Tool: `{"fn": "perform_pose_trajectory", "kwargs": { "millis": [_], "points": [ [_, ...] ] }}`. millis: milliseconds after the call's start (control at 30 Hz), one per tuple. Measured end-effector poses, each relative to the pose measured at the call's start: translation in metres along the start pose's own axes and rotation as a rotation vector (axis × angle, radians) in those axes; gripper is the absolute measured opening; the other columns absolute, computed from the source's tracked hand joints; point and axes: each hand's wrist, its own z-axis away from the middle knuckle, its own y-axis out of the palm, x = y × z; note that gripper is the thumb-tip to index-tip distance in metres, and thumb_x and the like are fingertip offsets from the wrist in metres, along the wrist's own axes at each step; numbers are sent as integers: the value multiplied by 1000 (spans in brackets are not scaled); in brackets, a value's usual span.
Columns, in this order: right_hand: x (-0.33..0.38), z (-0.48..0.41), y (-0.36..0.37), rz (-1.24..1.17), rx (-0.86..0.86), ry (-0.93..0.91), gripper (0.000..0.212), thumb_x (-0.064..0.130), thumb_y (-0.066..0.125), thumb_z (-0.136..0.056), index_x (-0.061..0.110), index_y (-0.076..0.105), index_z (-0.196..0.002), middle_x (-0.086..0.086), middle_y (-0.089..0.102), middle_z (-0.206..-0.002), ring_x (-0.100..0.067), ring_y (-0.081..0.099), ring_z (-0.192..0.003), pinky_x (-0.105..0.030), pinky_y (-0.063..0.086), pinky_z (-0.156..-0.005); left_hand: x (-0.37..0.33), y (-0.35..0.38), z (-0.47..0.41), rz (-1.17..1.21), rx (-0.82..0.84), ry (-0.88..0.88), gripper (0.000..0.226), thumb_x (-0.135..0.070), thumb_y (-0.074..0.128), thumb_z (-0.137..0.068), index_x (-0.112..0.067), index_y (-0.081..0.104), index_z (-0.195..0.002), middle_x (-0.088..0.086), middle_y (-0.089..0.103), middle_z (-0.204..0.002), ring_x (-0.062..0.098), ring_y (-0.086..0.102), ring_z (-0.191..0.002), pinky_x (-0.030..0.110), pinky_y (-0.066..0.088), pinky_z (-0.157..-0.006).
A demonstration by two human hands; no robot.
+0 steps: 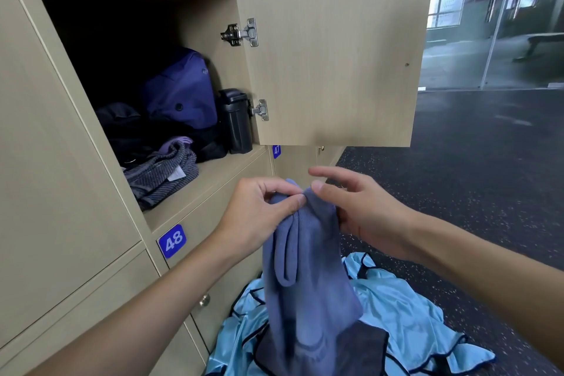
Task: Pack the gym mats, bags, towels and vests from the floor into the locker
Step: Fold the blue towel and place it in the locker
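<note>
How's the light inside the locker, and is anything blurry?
Head view: the locker is deep in shadow at the back, so the black bag there barely shows; the towel, left hand and right hand are evenly lit and sharp; the glass wall at far right looks smeared.

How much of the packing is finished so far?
Partly done: a purple bag and a striped towel already sit in the open locker. The left hand and right hand hold a blue towel. Left to pack: light blue vests on the floor.

Black canister (236, 120) stands upright; blue plate 48 (172, 241) and blue plate 47 (276, 151) below; speckled floor (488, 177) reaches glass doors (488, 24).
</note>
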Motion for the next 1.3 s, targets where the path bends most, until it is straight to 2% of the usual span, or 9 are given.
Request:
{"fn": "perform_pose_trajectory", "kwargs": {
  "millis": [100,200,467,567,667,833,933,1100,1300],
  "points": [
    [-2,4,-2,-6,120,84,22,23,55,-100,24,69,-117,-7,74,-112,-21,69,-99,-39,54,-86,-1,1,1,-18,33,16,19,1,73,-86,-16,76,-78,-11,74,-77,-1,65,-72,14,52,-70],
    [-4,2,-6,55,134,55,23,4,55,-98,8,74,-111,-27,69,-109,-28,59,-86,-36,48,-74,1,-3,0,-41,2,-7,23,1,72,-87,-20,75,-77,-16,73,-75,-5,63,-70,12,50,-69],
    [-9,-12,-40,127,-262,-42,39,-17,49,-88,6,73,-107,-4,75,-89,-16,64,-75,-20,54,-63,22,-44,-9,-140,-271,-83,38,3,58,-93,-30,73,-84,-25,71,-81,-11,62,-72,4,46,-71],
    [-7,-15,-55,150,-407,-93,19,1,67,-88,18,76,-90,2,75,-93,-7,65,-89,-18,47,-78,35,-61,-11,-155,-354,-115,38,1,58,-94,-33,74,-86,-5,74,-84,10,57,-78,21,46,-70],
    [-10,-17,-66,140,-518,-154,15,9,71,-89,21,76,-81,1,74,-86,-10,60,-80,-23,46,-72,45,-73,-13,-146,-393,-144,42,-2,60,-92,-40,75,-80,8,63,-82,18,48,-78,32,39,-72],
    [-15,-19,-68,190,-508,-134,41,-9,57,-91,23,69,-112,4,71,-96,-5,63,-78,-11,50,-58,47,-75,-14,-207,-412,-158,31,-2,62,-91,-25,76,-105,5,46,-68,7,29,-48,20,39,-68],
    [-15,-21,-68,236,-504,-124,46,-15,48,-88,21,72,-104,2,73,-93,-6,62,-75,-13,49,-58,43,-73,-14,-201,-412,-139,32,-3,63,-91,-31,73,-102,6,41,-65,8,22,-44,17,27,-43],
    [-17,-21,-72,201,-477,-79,43,-9,62,-84,12,69,-122,-1,72,-99,-14,64,-89,-28,54,-84,42,-74,-14,-121,-413,-158,33,-1,65,-89,-34,71,-91,5,63,-83,15,50,-71,24,45,-68],
    [-16,-21,-74,336,-422,-72,67,-6,71,-82,10,49,-144,-3,62,-129,-16,60,-117,-31,48,-101,41,-78,-13,-67,-438,-170,17,-2,71,-87,-18,70,-86,4,61,-72,14,53,-64,21,46,-61]
  ]
}}
